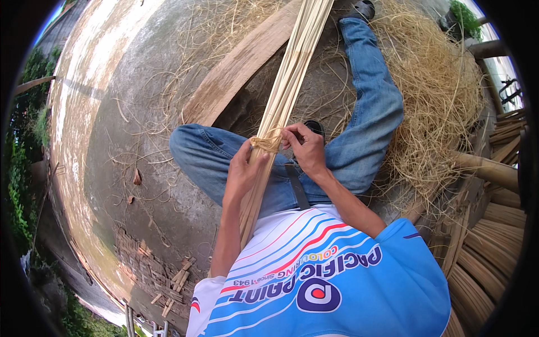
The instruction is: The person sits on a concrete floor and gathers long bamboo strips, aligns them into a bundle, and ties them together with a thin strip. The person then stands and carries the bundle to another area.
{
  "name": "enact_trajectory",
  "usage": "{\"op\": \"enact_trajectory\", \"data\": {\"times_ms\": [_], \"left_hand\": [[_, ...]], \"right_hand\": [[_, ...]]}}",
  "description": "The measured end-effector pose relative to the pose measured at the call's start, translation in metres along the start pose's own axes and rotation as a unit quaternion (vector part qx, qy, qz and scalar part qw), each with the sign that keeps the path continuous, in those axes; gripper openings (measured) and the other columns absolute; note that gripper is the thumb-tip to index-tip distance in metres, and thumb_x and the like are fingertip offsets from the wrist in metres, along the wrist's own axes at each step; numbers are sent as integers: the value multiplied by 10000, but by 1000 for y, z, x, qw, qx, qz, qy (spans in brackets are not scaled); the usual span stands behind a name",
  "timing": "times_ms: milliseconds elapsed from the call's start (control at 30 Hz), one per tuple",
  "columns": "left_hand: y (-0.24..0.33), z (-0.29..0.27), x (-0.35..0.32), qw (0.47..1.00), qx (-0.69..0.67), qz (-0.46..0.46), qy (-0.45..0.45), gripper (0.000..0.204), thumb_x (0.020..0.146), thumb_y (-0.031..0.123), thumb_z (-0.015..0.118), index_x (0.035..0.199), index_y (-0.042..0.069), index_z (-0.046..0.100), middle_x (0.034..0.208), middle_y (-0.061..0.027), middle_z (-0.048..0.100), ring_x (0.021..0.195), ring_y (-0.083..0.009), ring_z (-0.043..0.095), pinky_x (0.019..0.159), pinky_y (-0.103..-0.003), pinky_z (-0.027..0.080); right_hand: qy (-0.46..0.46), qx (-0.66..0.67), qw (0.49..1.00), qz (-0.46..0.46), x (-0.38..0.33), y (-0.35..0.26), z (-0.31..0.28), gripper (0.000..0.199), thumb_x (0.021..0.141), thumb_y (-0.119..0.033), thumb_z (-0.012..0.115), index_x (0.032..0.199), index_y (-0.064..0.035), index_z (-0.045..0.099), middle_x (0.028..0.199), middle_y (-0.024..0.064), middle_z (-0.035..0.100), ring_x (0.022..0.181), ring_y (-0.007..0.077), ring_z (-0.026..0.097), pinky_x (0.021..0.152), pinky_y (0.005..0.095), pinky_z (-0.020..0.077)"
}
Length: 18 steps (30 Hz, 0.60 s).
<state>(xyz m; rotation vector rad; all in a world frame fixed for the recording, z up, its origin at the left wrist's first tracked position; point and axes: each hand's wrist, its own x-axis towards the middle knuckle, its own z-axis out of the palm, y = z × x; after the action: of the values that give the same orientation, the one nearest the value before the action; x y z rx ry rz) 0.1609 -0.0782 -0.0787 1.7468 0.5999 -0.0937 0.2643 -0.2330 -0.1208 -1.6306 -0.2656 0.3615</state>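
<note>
A long bundle of pale split-bamboo strips (287, 76) runs slantwise from the far edge, across my lap, to my left side. Thin tan binding strands (267, 142) are wound around it in front of my lap. My left hand (242, 173) is closed on the bundle just below this binding, its thumb lying over the strips. On the right side of the bundle, my right hand (306, 148) pinches the end of the binding strand between thumb and fingers. The underside of the binding is hidden.
A wide wooden plank (241, 64) lies left of the bundle. Tangled shavings (429, 95) are heaped to the right, past my outstretched leg. More bundled strips (488, 253) lie at the lower right, near a bamboo pole (489, 171). Woven bamboo scraps (149, 269) lie on the ground lower left.
</note>
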Motion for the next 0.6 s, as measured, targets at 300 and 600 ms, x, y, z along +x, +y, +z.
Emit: {"op": "enact_trajectory", "data": {"times_ms": [300, 600], "left_hand": [[-5, -5, 4, 995, -83, -14, -46, 440, 1011, 227, 625, 1380, -1, 554, 1248, -91, 664, 1138, -148, 602, 1006, -299, 455], [-12, -1, 8, 991, -126, -37, -14, 609, 1088, 466, 420, 1468, -6, 472, 1329, -107, 607, 1268, -177, 522, 1099, -313, 379]], "right_hand": [[-14, 71, 995, 64, -4, 7, 4, 138, 970, -124, 686, 960, 13, 697, 724, 41, 687, 645, 77, 647, 574, 244, 532], [83, -110, 990, -8, -19, 7, 15, 169, 914, -175, 740, 933, -8, 723, 836, 62, 674, 749, 127, 623, 693, 293, 483]]}}
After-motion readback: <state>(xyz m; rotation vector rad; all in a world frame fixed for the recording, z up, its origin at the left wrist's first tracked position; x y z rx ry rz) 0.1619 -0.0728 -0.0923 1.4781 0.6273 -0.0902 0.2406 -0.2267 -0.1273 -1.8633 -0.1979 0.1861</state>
